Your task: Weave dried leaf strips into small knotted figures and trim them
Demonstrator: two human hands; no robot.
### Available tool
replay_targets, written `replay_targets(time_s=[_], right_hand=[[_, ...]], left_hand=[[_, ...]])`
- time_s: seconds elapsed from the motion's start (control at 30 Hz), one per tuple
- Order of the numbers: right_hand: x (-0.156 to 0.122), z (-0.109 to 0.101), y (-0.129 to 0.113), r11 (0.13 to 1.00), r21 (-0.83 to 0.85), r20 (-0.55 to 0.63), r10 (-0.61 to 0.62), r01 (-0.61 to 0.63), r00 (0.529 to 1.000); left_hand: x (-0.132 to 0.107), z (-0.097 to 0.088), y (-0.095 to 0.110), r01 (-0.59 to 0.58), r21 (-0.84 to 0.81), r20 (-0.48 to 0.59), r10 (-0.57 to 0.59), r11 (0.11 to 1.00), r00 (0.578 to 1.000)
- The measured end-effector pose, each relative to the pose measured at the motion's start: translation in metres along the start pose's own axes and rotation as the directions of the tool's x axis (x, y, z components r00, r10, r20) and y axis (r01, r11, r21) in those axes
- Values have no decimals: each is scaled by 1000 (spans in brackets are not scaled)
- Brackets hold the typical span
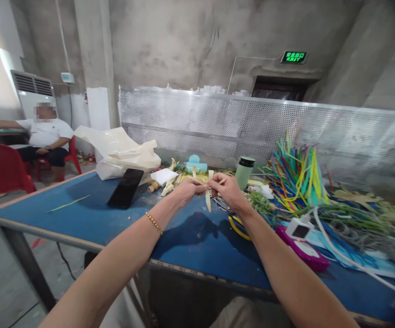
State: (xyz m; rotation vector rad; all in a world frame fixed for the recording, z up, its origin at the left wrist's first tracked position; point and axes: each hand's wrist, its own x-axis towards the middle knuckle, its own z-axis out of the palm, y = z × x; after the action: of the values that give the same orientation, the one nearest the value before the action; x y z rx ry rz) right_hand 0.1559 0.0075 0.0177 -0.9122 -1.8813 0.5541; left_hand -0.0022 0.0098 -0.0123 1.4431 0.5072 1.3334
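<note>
My left hand [191, 189] and my right hand [227, 187] meet above the blue table, with their fingertips pinched close together. Between them are pale, flat plant strips [208, 204], crossing one another; one end hangs down and others stick up. Both hands are closed on these strips, and the fingers hide where they cross. Just beyond the right hand stands a green tumbler [244, 174] with a black lid. Behind the left hand lie a white piece of paper [164, 176] and knotted pale strips [168, 187]. Yellow scissor handles [239, 228] show below the right wrist.
A black phone [125, 187] and a crumpled plastic bag [125, 152] lie left on the table [81, 218]. Colourful strips [296, 177], a charger [300, 228] with a white cable, and a magenta box [302, 249] are at right. A person [47, 134] sits far left.
</note>
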Motion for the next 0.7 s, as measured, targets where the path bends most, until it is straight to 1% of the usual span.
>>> replay_targets(time_s=[0.13,0.2,0.3,0.37,0.47,0.6,0.7], right_hand=[[2,-1,4,999,38,22,-7,6,1000],[3,-2,5,997,78,21,-8,6,1000],[3,-2,5,994,108,-8,-8,9,1000],[3,-1,3,994,106,-39,7,-3,999],[2,1,0,995,101,-69,27,-20,997],[2,3,-2,997,77,-74,22,-16,997],[2,4,-2,997,78,-87,18,-11,996]], left_hand=[[0,-1,-2,11,-28,-15,-12,1000,1000],[0,-1,-2,48,-49,-25,-50,998,998],[1,-3,0,124,-115,-76,-133,986,988],[1,-4,1,140,-154,-101,-157,978,982],[1,-5,2,131,-142,-106,-147,981,984],[0,-4,3,116,-90,-94,-124,989,988],[-1,-3,4,108,-84,-95,-116,991,989]])
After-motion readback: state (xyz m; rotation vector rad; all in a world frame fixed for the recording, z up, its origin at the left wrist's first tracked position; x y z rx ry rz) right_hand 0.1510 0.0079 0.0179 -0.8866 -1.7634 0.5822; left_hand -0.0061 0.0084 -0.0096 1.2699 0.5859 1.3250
